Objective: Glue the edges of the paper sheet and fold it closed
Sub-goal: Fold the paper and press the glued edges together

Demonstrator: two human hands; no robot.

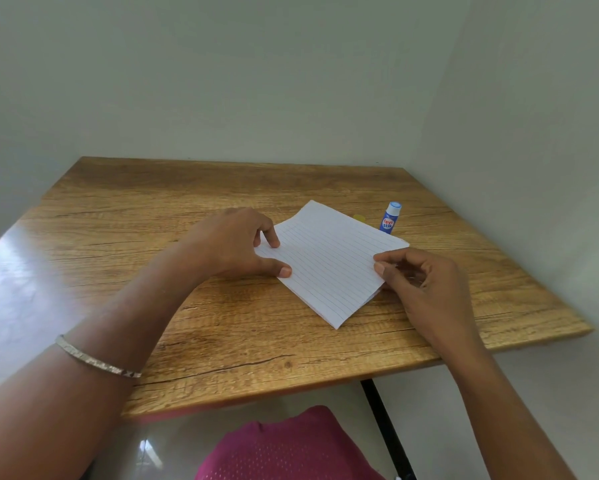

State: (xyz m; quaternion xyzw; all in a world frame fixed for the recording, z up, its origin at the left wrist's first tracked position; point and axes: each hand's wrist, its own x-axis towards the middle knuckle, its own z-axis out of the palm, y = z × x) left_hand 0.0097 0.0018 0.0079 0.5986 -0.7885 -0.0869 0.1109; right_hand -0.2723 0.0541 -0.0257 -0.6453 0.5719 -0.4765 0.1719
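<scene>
Near the bottom of the frame both forearms reach in over the tabletop, with a bangle on the left wrist. At centre the left hand presses its thumb and a fingertip down on the left edge of the paper, grasping nothing. The right hand pinches the paper's right edge between thumb and fingers.

The paper lies centre right on the tabletop, lined side up. It looks folded over, with layers showing along its lower right edge, so the step seems to be closing the fold.

To do that well, the left hand should pin the sheet so it cannot slide. The right should line the edges up exactly before pressing, then rub along the glued margins outward from the fold.

Beyond the paper, towards the upper right, the glue stick stands upright near a small yellow piece, perhaps its cap.
</scene>
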